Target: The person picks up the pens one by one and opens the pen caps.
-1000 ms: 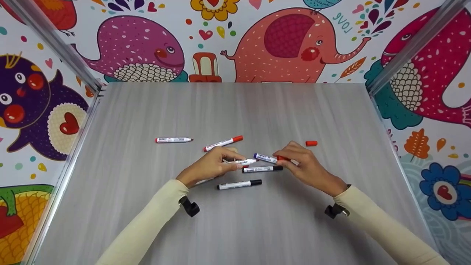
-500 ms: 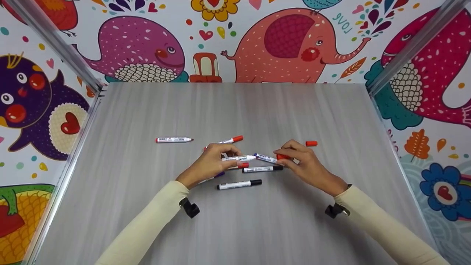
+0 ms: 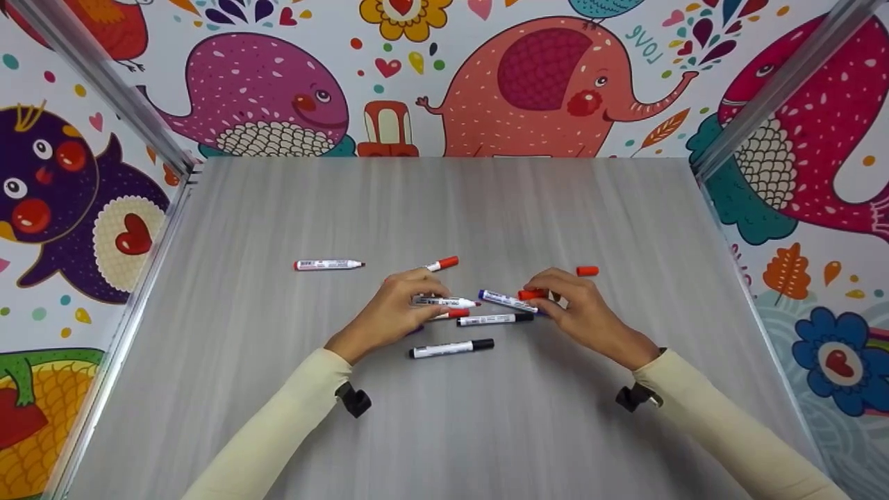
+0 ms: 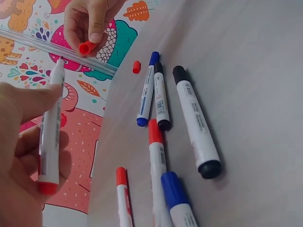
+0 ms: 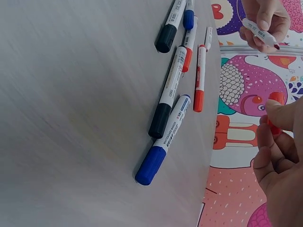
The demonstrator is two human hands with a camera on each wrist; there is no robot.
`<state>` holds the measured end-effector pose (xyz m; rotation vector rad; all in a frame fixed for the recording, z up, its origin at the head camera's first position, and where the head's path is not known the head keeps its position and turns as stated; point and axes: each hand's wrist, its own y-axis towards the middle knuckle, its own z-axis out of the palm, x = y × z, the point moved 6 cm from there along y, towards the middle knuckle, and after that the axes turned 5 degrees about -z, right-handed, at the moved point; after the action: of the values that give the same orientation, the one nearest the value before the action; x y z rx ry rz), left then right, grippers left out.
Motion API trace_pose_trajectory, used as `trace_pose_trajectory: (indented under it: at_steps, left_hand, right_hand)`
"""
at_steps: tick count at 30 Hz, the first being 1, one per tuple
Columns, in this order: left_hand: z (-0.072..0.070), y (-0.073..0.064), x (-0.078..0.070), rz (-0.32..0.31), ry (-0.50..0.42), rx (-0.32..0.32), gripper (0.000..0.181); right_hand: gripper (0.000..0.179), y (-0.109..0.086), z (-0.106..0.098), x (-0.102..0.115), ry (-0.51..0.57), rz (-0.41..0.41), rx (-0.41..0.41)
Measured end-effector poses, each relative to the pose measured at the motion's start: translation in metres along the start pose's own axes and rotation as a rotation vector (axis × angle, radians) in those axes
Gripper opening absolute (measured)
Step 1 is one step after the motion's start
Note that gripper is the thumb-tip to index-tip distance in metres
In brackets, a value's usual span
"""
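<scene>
My left hand (image 3: 389, 309) grips a white-barrelled red marker (image 4: 50, 127) between thumb and fingers, its bare tip pointing toward the right hand. Pinched in my right hand (image 3: 582, 309) is a red marker cap (image 5: 275, 99), its hollow end facing the marker in the left wrist view. A gap separates tip and cap. Below the hands lie a blue marker (image 3: 509, 301) and a black marker (image 3: 494, 319), side by side. Red-capped markers (image 3: 443, 264) and another blue marker (image 4: 176, 194) lie near the left hand, which partly hides them in the head view.
A second uncapped red marker (image 3: 328, 264) lies at the left of the grey table (image 3: 444, 430). One loose red cap (image 3: 587, 271) rests beyond the right hand. Another black marker (image 3: 451, 348) lies nearest the person. Cartoon-printed walls (image 3: 542, 83) enclose the table's back and sides.
The left hand has shifted slightly left with the marker, widening the gap to the cap. The right hand has tilted a little, still pinching the cap. The markers on the table have stayed put.
</scene>
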<state>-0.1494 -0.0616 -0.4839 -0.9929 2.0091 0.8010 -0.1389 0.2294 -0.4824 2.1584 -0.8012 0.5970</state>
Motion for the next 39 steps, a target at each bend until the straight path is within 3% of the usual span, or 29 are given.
trace_pose_trajectory:
  at_steps: [10, 29, 39]
  left_hand:
    - [-0.008, -0.009, 0.009, -0.020, 0.070, -0.019, 0.017]
    - [-0.034, -0.031, 0.040, -0.091, 0.140, -0.116, 0.020]
    - [-0.041, -0.038, 0.055, -0.071, 0.154, -0.165, 0.019]
  right_hand:
    - [0.035, 0.002, -0.018, -0.003, -0.041, -0.054, -0.114]
    - [0.032, -0.017, -0.029, -0.032, -0.084, 0.096, -0.102]
    - [0.036, -0.023, -0.031, -0.043, -0.106, 0.121, -0.105]
